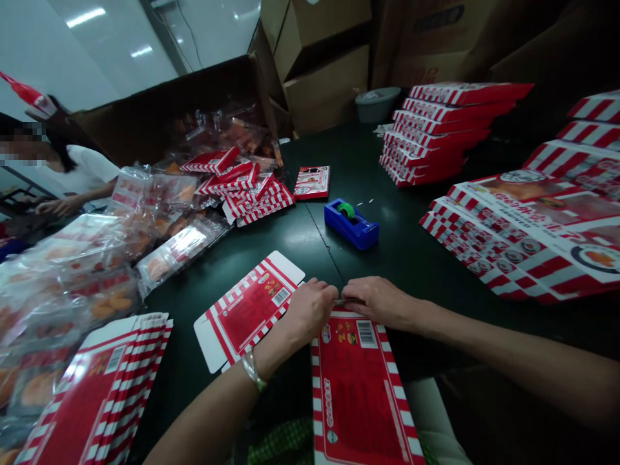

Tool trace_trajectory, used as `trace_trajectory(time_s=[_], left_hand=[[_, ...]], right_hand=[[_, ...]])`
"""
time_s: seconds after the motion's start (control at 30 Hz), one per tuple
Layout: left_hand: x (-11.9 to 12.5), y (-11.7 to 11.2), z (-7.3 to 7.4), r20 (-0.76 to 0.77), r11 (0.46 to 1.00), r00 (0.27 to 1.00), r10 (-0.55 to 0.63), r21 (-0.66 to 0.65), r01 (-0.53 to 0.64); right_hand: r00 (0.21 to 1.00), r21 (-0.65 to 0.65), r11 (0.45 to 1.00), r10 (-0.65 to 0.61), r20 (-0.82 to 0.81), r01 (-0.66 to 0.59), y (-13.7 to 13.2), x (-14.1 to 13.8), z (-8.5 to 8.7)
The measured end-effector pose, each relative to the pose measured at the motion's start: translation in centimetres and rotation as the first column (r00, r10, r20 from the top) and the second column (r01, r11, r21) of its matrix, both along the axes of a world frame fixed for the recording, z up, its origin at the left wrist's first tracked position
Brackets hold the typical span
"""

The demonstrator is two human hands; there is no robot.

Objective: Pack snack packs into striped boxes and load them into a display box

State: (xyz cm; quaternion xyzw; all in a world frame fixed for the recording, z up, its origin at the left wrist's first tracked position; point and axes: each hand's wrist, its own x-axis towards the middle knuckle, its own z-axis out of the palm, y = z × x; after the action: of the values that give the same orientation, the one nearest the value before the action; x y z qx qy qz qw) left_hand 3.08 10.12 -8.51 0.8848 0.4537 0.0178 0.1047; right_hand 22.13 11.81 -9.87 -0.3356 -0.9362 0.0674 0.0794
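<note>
On the head view, the only feed I have, I see both hands together at the far end of a striped box (pixel 365 394), which lies face up just in front of the body at the near edge of the dark table (pixel 402 223). The left hand (pixel 311 307) and the right hand (pixel 382 300) are nearly touching, fingers curled and clamped on the box's far flap; I cannot tell exactly how each fingertip sits. A bracelet (pixel 252 368) circles the left wrist. Just beside the left hand, partly behind it, I have a flat carton (pixel 252 310) with its white end flaps spread. Beyond the hands stands a blue tape dispenser (pixel 351 226) carrying a green roll (pixel 346 209), and past it a small box (pixel 312 182) lies flat. At my lower left there is a stack of cartons (pixel 97 394), with clear packets (pixel 169 248) heaped beside and beyond it, up to a big open cardboard box (pixel 169 110). A few red boxes (pixel 259 200) lie piled against that heap. To my right I see a far stack (pixel 436 129) and a nearer, broader stack (pixel 523 226), both of striped boxes. A grey tub (pixel 378 106) sits at the back, before brown cartons (pixel 329 84). At far left, a co-worker in a white top (pixel 92 168) reaches one arm forward.
</note>
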Motion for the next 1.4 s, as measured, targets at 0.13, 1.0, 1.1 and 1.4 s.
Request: trace_trajectory(time_s=[0.13,1.0,1.1,1.4], left_hand=[[0.8,1.1,-0.8,-0.049,0.999,0.998,-0.037,0.022,0.038],[-1.6,1.8,3.9,0.392,0.463,0.651,0.65,-0.883,0.069],[-1.4,0.7,3.9,0.462,0.646,0.706,0.537,-0.763,0.008],[-2.5,-3.1,3.6,0.624,0.843,0.734,0.269,-0.521,0.134]], right_hand=[[0.999,0.057,0.998,0.002,0.053,-0.005,0.1,-0.8,0.1],[0.863,-0.979,0.202,-0.493,-0.108,-0.007,0.4,0.7,4.8],[0.864,-0.933,0.36,-0.475,-0.168,0.016,-0.5,0.9,5.4],[0.885,-0.829,0.559,-0.398,-0.241,0.026,-3.2,2.3,4.9]])
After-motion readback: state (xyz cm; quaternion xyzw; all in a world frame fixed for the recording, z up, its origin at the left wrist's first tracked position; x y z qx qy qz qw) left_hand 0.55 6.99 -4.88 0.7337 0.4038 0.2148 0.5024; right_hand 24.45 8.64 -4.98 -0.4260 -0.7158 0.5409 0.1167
